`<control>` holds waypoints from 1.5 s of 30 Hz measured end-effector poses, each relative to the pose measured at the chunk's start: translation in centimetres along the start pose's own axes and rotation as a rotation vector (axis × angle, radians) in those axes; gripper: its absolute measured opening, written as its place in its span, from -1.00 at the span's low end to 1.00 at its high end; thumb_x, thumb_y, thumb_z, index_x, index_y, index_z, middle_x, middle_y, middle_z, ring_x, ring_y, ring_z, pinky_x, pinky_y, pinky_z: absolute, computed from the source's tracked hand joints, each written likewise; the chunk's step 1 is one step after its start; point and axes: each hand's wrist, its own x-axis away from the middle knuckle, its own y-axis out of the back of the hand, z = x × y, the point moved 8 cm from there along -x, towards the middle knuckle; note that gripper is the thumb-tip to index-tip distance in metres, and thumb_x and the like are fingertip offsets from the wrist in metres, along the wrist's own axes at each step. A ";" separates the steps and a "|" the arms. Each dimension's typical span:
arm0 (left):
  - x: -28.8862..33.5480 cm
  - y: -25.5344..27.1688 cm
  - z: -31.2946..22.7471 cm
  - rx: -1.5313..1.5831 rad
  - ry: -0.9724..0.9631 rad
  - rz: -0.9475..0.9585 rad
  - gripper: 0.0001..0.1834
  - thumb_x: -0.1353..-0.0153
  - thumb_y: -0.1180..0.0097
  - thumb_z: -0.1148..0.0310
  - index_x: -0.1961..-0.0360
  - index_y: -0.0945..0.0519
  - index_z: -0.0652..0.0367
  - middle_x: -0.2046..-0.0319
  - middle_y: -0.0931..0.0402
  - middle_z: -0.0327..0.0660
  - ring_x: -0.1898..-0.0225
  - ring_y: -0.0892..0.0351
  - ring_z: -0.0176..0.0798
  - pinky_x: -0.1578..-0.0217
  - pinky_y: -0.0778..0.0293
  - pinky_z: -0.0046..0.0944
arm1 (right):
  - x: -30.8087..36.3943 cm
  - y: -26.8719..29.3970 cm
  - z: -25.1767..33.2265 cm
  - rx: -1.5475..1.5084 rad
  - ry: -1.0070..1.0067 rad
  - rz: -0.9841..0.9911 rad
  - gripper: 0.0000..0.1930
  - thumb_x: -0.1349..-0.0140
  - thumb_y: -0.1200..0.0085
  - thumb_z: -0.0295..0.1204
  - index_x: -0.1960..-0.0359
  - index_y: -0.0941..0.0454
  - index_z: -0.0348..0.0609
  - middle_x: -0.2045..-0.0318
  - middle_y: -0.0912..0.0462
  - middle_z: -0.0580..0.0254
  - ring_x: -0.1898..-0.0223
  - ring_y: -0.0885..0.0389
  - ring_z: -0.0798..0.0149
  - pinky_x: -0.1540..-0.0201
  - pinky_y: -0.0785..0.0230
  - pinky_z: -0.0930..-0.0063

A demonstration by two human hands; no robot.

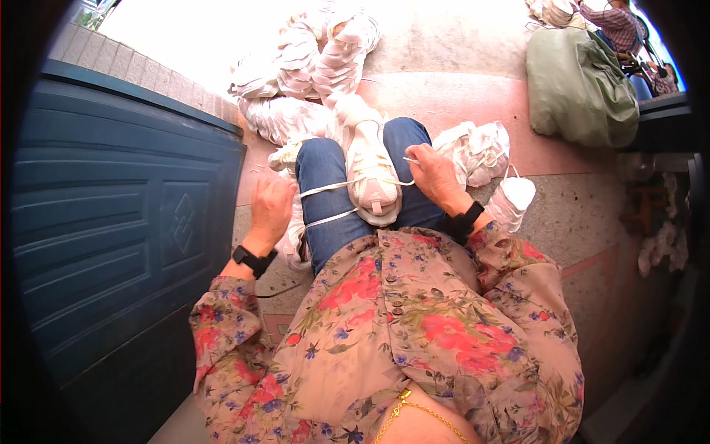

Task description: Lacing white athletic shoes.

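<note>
A white and pale pink sneaker upper (376, 185) rests on my lap between my knees, with a white shoelace (325, 189) threaded through its front. My right hand (438, 176), just right of the upper, pinches the lace, and a short end pokes out past its fingertips. On the other side my left hand (272, 207) has its fingers closed beside my left knee, at the end of a lace strand pulled across the thigh. A second strand crosses the same thigh lower down. My left fingertips are partly hidden, but the lace runs into them.
Piled sneaker uppers (310, 63) lie ahead on the floor, and more laced uppers (477, 152) sit right of my knee. A blue panelled door (126, 214) stands close on my left. Far right are a green sack (580, 89) and another person's checked sleeve (617, 26).
</note>
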 end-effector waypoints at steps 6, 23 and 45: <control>-3.3 -4.6 -5.6 0.236 -0.038 0.016 -0.84 -0.07 -0.04 0.43 0.31 -0.55 0.23 0.47 -0.50 -0.07 0.31 -0.40 -0.03 0.26 -0.34 -0.14 | 1.0 -0.2 3.0 0.113 0.339 0.125 -0.74 0.05 0.07 -0.56 0.25 -0.46 -0.20 0.29 -0.54 0.10 0.20 -0.47 0.10 0.10 -0.24 0.27; -3.7 -7.1 -7.3 0.033 0.016 0.249 -0.90 -0.05 -0.05 0.38 0.43 -0.50 0.18 0.68 -0.40 -0.15 0.50 -0.46 -0.02 0.45 -0.35 -0.10 | 0.6 -3.0 0.1 -0.038 0.056 0.196 -0.87 -0.11 0.10 -0.47 0.32 -0.41 -0.20 0.39 -0.57 0.00 0.36 -0.54 -0.06 0.34 -0.36 0.14; -3.7 -6.5 -5.7 -0.109 0.004 0.498 -0.80 0.00 0.09 0.51 0.29 -0.43 0.20 0.59 -0.50 -0.03 0.49 -0.56 0.00 0.52 -0.45 -0.08 | 3.1 -2.3 0.4 0.356 0.206 0.398 -0.93 -0.08 0.12 -0.48 0.48 -0.41 -0.16 0.69 -0.51 0.08 0.58 -0.54 0.03 0.53 -0.37 0.22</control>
